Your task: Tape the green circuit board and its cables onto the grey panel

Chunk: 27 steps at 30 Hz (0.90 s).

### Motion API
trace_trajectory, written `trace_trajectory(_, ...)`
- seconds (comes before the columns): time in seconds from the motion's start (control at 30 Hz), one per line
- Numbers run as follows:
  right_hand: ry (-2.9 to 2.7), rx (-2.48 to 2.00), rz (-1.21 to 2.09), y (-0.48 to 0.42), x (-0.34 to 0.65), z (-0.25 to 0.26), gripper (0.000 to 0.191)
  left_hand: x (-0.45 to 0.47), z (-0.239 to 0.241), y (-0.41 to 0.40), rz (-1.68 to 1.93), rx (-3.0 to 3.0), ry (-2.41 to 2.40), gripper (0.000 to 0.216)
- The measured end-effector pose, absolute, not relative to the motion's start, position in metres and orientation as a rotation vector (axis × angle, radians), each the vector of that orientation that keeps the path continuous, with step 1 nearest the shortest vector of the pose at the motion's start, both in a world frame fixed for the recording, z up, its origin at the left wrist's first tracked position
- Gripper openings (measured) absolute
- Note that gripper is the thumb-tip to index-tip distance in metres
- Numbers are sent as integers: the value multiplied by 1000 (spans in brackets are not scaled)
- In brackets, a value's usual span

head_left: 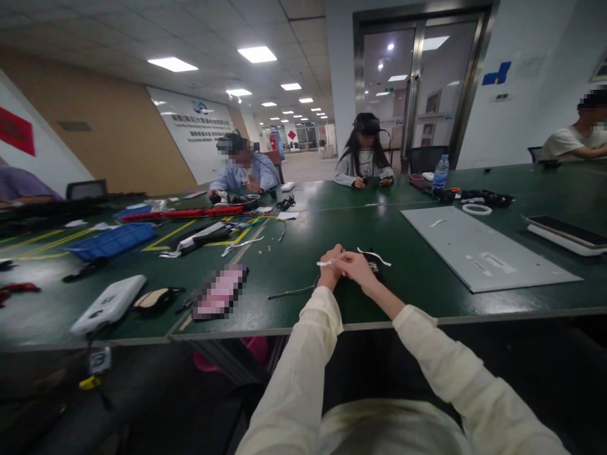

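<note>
My left hand (pixel 329 273) and my right hand (pixel 356 268) meet over the near part of the green table (pixel 408 291). A short white strip (pixel 325 263) lies across my left hand, and the right fingertips pinch at its end. The left fingers are curled, and what they hold is hidden. Just behind my right hand sits a small dark object (pixel 375 266), partly covered by it. Over that object curves a longer white strip (pixel 377 256). A thin dark cable (pixel 290 293) runs out to the left from beneath my hands.
A grey panel (pixel 455 253) with white scraps lies right, near a phone (pixel 571 230) and a water bottle (pixel 441 172). Leftward are a pink pouch-like item (pixel 220 292), a white device (pixel 110 303) and a blue tray (pixel 116 243). Several people sit around the table.
</note>
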State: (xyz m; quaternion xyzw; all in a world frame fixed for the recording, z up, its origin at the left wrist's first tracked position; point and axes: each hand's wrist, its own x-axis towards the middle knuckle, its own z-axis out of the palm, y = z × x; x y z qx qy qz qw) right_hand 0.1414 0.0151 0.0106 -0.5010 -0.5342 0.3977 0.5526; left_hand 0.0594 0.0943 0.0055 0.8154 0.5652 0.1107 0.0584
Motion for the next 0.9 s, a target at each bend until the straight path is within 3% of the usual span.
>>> trace_trajectory(0.13,-1574,-1579,519,12,134,10,23,60,6,99,291,2470,1708,24)
trace_trajectory(0.23,-1701,-1767,447,7,141,19,32,64,5,101,273,2464,1719,25)
trace_trajectory(0.37,-1816,-1792,637,10,150,27,49,67,3,103,276,2468,1741,26)
trace_trajectory(0.67,-1656,-1651,1233,5,217,45,58,63,-2,101,347,2527,1727,25)
trace_trajectory(0.77,-1370,-1621,1282,14,287,43,50,63,-2,105,336,2524,1722,25)
trace_trajectory(0.9,-715,-1431,1131,40,396,22,16,62,1,115,276,2532,1675,22)
